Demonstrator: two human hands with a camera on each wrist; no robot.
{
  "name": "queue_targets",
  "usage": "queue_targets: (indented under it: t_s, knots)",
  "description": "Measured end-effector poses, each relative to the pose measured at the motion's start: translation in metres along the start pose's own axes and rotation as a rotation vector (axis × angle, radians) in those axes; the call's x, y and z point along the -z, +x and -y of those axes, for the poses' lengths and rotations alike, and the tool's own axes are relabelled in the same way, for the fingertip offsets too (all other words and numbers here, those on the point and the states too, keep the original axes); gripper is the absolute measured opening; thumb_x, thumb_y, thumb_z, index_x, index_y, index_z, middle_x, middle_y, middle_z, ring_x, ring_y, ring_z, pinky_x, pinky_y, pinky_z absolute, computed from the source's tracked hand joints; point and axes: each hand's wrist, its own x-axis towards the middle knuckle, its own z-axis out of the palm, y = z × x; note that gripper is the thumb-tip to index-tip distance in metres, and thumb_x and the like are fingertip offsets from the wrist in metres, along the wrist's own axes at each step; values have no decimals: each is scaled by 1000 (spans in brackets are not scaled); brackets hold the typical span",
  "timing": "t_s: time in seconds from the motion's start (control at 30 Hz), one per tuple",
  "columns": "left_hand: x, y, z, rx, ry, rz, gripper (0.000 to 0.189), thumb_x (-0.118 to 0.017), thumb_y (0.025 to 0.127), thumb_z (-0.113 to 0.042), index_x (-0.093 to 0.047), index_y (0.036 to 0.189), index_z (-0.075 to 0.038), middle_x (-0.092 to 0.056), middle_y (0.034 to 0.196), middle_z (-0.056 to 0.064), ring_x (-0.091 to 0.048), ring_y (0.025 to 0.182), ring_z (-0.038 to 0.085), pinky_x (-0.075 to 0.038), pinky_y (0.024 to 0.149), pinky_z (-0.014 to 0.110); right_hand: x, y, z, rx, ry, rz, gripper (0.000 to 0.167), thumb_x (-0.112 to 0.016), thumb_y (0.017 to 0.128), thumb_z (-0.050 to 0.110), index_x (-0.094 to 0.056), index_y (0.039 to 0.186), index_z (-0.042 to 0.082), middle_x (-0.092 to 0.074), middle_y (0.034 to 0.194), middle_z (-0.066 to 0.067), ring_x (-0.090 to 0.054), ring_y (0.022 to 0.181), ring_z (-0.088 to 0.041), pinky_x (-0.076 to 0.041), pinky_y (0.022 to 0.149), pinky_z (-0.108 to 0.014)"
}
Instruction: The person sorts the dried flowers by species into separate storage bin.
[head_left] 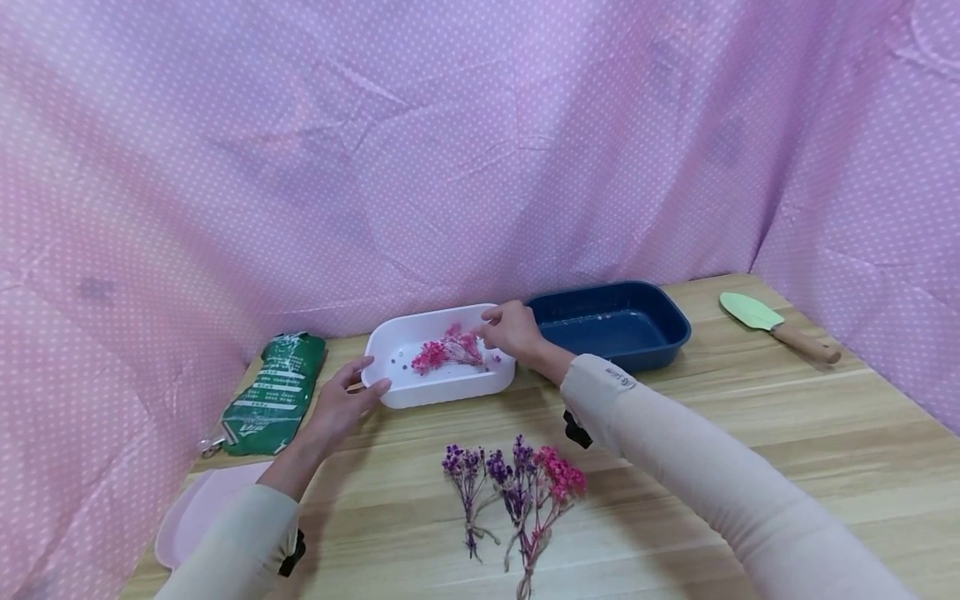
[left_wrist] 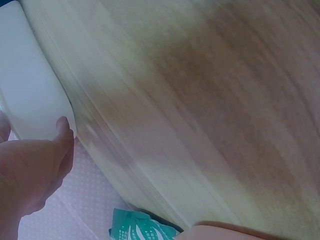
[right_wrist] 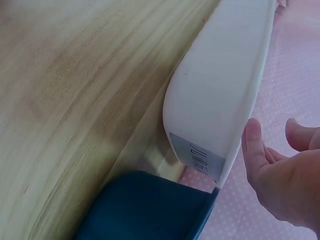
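Observation:
A white rectangular tub (head_left: pixel 442 393) holds a bunch of pink dried flowers (head_left: pixel 448 352) and a few loose purple bits. My left hand (head_left: pixel 347 402) touches the tub's near left corner, thumb at the front wall and fingers at the left end. Over the tub's right end is my right hand (head_left: pixel 516 332), thumb and forefinger apart beside the flowers; the right wrist view shows nothing between them. Nearer me on the table lie a small purple bunch (head_left: pixel 467 483), another purple bunch (head_left: pixel 517 483) and a pink bunch (head_left: pixel 558 475) with tied stems.
A dark blue tub (head_left: pixel 660 354) stands right of the white one. At far right lies a trowel (head_left: pixel 753 312) with a green blade and wooden handle. A green packet (head_left: pixel 273 400) and a pale pink tray-like piece (head_left: pixel 202 504) are at left. Pink dotted cloth (head_left: pixel 480 167) hangs behind.

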Motion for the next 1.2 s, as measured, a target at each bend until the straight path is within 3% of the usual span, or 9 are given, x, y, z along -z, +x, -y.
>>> queue_targets:
  t_s: [0.2, 0.5, 0.7, 0.9, 1.2]
  knots:
    - [-1, 2, 1, 0, -11, -6, 72, -63, 92, -39, -29, 151, -12, -31, 149, 21, -39, 130, 37, -39, 106, 45, 15, -9, 1, -5, 93, 14, 35, -62, 95, 18, -62, 124, -1, -69, 108, -18, -71, 84, -23, -56, 83, -38]
    - [-2, 3, 2, -6, 10, -4, 73, -63, 92, -40, -30, 151, -12, -33, 149, 20, -40, 129, 36, -40, 106, 44, 37, -32, -6, -2, 261, 41, 28, -61, 95, 12, -65, 116, -6, -68, 101, -23, -69, 85, -30, -58, 76, -36]
    - [-1, 2, 1, -2, 11, -10, 74, -63, 92, -41, -30, 151, -12, -33, 148, 21, -41, 128, 36, -41, 105, 43, 45, -47, -5, -7, 304, 48, 26, -62, 94, 12, -66, 115, -5, -69, 97, -23, -69, 84, -31, -57, 77, -41]
    - [0, 0, 1, 3, -2, -8, 72, -63, 93, -38, -29, 151, -12, -33, 148, 21, -40, 129, 36, -40, 106, 44, 50, -63, -10, -23, 328, 54, 26, -63, 94, 11, -66, 113, -7, -70, 85, -15, -69, 77, -24, -59, 71, -36]
    - [0, -1, 0, -10, 0, -7, 71, -62, 93, -37, -29, 151, -11, -34, 147, 21, -40, 129, 36, -40, 106, 45, 64, -97, -25, -60, 353, 106, 29, -63, 94, 12, -64, 114, -8, -70, 92, -19, -69, 79, -23, -58, 75, -38]
